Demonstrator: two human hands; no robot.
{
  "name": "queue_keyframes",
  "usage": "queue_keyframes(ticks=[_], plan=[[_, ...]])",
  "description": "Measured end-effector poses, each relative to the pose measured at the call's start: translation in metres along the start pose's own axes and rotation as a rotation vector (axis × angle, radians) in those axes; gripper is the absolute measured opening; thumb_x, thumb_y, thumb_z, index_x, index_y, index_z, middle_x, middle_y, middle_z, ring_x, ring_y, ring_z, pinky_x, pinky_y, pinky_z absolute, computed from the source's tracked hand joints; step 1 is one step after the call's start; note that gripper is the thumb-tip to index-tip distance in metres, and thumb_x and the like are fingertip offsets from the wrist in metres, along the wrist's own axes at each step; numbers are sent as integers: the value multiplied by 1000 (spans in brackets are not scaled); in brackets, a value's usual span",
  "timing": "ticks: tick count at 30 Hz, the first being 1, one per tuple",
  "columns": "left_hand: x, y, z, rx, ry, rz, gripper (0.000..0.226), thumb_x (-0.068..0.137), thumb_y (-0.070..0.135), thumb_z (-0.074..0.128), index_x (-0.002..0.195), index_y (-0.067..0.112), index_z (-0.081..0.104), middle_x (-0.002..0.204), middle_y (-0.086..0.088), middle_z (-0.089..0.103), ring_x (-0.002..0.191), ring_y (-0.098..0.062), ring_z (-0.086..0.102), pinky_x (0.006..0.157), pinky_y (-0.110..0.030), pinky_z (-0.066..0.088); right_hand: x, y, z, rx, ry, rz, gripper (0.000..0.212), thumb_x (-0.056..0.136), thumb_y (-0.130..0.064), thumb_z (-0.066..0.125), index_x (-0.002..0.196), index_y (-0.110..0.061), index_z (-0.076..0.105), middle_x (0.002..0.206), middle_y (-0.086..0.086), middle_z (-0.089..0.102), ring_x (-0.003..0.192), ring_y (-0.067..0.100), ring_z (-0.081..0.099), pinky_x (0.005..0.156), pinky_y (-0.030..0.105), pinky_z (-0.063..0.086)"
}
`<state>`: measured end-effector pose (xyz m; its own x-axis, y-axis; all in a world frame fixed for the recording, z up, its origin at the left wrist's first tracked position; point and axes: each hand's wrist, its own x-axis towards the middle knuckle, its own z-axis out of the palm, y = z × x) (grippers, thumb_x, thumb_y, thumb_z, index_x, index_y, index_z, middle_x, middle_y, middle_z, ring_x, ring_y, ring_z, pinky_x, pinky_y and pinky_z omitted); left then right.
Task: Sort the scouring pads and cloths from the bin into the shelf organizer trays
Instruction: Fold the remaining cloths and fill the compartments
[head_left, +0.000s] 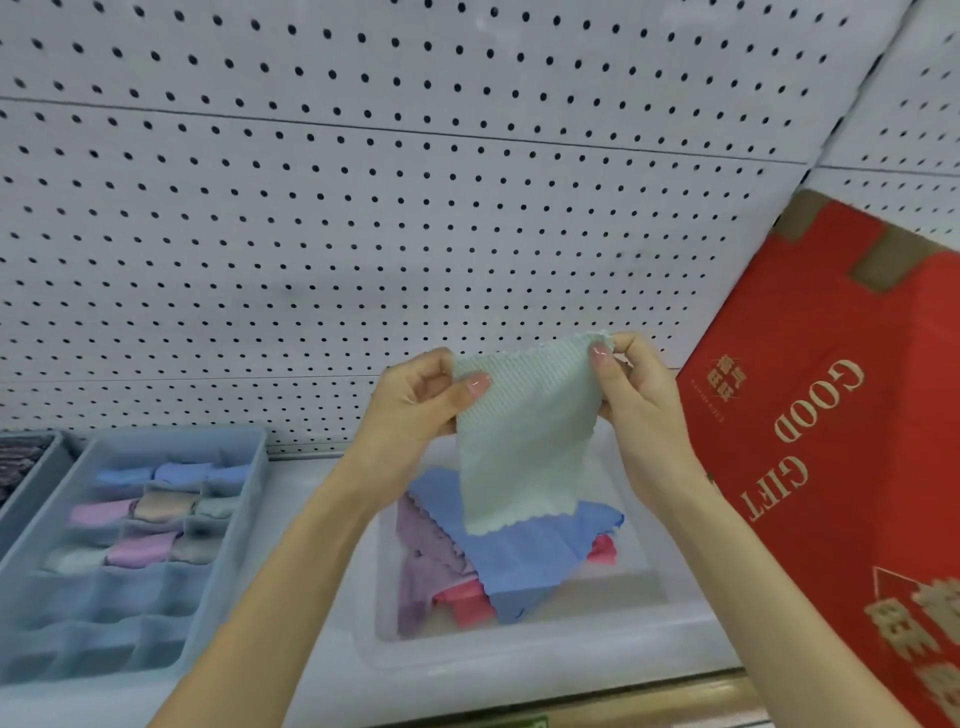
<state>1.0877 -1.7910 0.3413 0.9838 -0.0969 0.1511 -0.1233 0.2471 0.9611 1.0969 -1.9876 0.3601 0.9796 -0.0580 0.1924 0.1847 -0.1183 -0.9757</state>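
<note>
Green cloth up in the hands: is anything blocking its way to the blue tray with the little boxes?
Nothing visible does. The left hand and right hand pinch the pale green cloth above the clear bin; the blue organizer tray sits open-topped to its left, with only bare shelf between.

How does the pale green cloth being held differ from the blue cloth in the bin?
Colour: the green cloth is pale mint, the blue cloth mid-blue. Pose: the green cloth hangs, pinched at its top corners by the left hand and right hand; the blue cloth lies spread over other cloths in the clear bin. Both have scalloped edges.
</note>
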Motion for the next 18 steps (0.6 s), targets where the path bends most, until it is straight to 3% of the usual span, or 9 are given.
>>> queue_keyframes(ticks=[5,8,11,14,18], plan=[[2,37,3,101,36,50,24,71,23,70,77,4,57,76,-7,74,69,-18,69,66,-29,58,-4,-12,3,142,91,-55,17,95,-18,56,83,-7,57,74,8,55,74,20,49,72,34,47],[-2,51,4,75,42,94,14,73,20,70,83,11,71,79,-6,75,70,-17,70,63,-26,56,-10,-22,5,250,103,-67,13,92,-16,58,80,-12,62,67,-8,61,67,8,54,65,21,50],[-13,62,3,15,-13,149,9,73,16,80,82,17,78,79,-3,75,69,-16,71,61,-25,56,-22,-26,2,421,-20,-50,17,76,-34,69,74,-17,65,67,-6,60,60,8,50,57,19,43],[-21,69,6,-76,-112,156,16,61,32,80,73,22,79,72,4,73,62,-9,68,55,-21,53,-29,-30,-3,569,-225,22,40,54,-48,88,70,-17,67,67,2,59,56,14,50,53,22,42],[-14,66,16,-78,-221,99,13,66,33,72,73,24,79,76,12,70,68,-2,63,64,-15,49,-22,-39,7,617,-457,15,31,55,-40,89,69,-17,72,72,-1,69,64,10,63,58,20,49]])
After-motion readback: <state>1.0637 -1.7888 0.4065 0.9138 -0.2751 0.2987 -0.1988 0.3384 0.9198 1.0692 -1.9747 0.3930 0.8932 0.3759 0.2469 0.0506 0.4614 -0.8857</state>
